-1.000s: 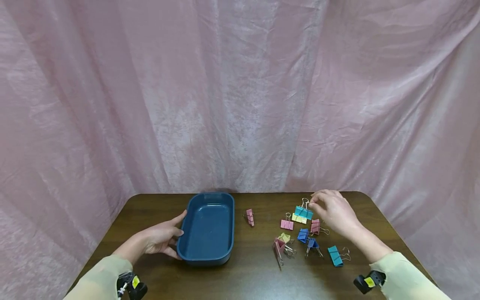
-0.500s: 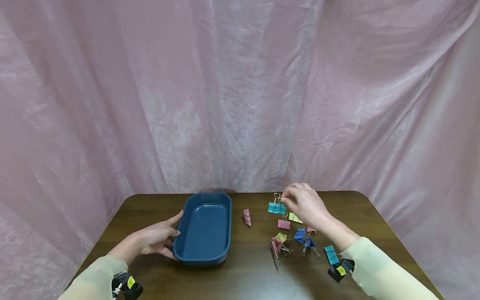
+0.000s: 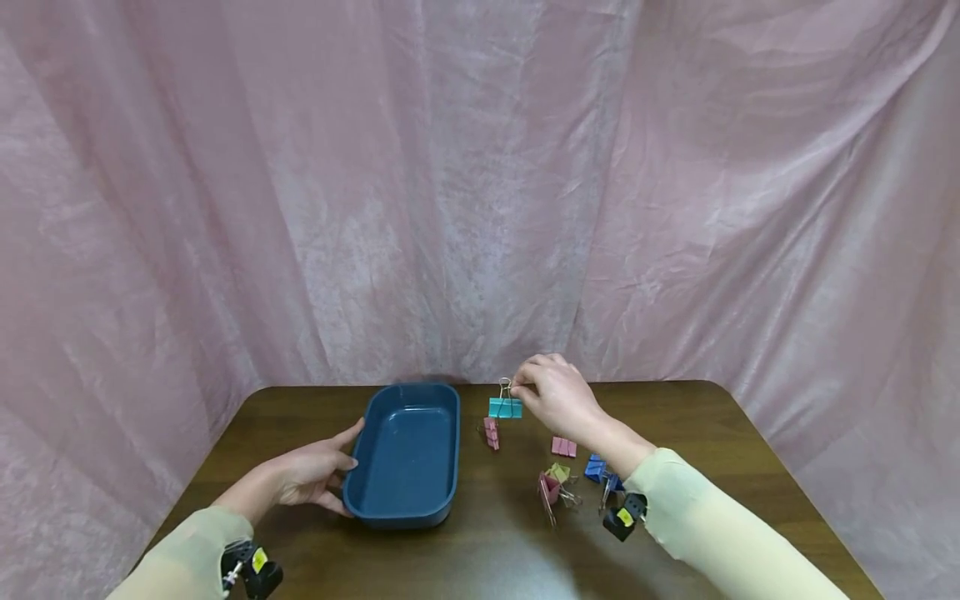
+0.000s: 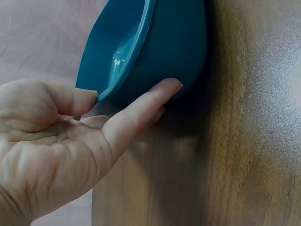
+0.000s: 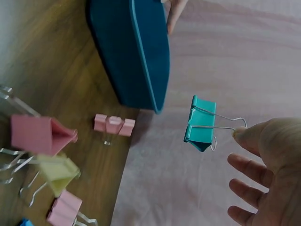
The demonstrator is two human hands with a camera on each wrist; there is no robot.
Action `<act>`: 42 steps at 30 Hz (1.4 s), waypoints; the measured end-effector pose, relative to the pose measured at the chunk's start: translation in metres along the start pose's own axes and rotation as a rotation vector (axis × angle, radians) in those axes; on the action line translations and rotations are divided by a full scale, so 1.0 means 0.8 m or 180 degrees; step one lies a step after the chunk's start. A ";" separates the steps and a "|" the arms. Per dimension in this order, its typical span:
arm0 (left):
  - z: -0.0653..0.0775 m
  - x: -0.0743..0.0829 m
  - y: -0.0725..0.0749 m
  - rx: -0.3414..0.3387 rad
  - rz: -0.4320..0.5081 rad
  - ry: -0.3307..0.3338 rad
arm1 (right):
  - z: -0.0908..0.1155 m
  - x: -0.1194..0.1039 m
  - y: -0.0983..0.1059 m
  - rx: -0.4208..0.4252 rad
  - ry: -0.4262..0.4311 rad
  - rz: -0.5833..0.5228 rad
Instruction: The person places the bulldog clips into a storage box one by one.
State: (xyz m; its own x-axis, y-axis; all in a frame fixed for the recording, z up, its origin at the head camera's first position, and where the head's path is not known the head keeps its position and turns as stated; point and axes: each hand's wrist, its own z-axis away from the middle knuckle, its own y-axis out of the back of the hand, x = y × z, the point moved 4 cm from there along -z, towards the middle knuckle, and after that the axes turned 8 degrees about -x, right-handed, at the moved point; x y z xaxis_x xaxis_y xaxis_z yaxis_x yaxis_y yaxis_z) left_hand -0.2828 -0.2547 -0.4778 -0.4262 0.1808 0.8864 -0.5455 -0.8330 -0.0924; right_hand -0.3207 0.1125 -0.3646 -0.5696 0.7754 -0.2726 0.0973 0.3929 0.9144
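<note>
Between thumb and fingertips, my right hand [image 3: 558, 398] pinches a wire handle of a turquoise binder clip [image 3: 506, 408]. In the right wrist view that binder clip [image 5: 201, 123] hangs ahead of the thumb, the other fingers spread apart. My left hand [image 3: 313, 475] rests against the left side of a deep blue rectangular bin [image 3: 442, 510]. The left wrist view has its thumb at the rim and a straight finger along the outer wall of the bin [image 4: 176, 47]. Just below the held clip, a pink binder clip [image 3: 491, 433] lies on the table.
Right of the bin lie more binder clips: a pink one [image 3: 564, 447], a yellow one [image 3: 558, 472], a dark pink one [image 3: 549, 489] and a blue one [image 3: 596, 468]. My right forearm covers part of the brown table [image 3: 495, 558]. A pink curtain [image 3: 450, 208] hangs behind.
My right hand has carried the turquoise clip leftward from above the yellow clip to near the bin. The left hand stays at the bin. My right sleeve now hides some clips.
</note>
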 end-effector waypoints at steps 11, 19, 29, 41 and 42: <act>0.002 -0.003 0.000 -0.0009 0.0015 0.0026 | -0.025 -0.031 -0.020 -0.0093 0.0082 -0.0002; -0.002 0.001 -0.003 0.0081 -0.0034 0.0058 | -0.040 -0.041 -0.037 -0.0214 0.0046 0.0110; -0.001 -0.002 -0.001 0.0163 0.0005 0.0102 | -0.055 -0.066 -0.065 -0.0263 0.0161 0.0192; -0.002 -0.002 -0.001 0.0269 -0.0041 0.0103 | -0.062 -0.096 -0.099 -0.0493 0.0183 0.0328; -0.002 -0.002 -0.001 0.0282 -0.0043 0.0107 | -0.063 -0.098 -0.101 -0.0507 0.0186 0.0331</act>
State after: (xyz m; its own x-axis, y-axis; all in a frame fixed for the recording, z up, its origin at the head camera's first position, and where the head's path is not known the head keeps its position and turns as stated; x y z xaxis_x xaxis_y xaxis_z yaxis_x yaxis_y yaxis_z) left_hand -0.2829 -0.2534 -0.4800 -0.4441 0.2086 0.8714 -0.4861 -0.8730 -0.0387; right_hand -0.3249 -0.0046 -0.4024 -0.6101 0.7759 -0.1605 0.0305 0.2254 0.9738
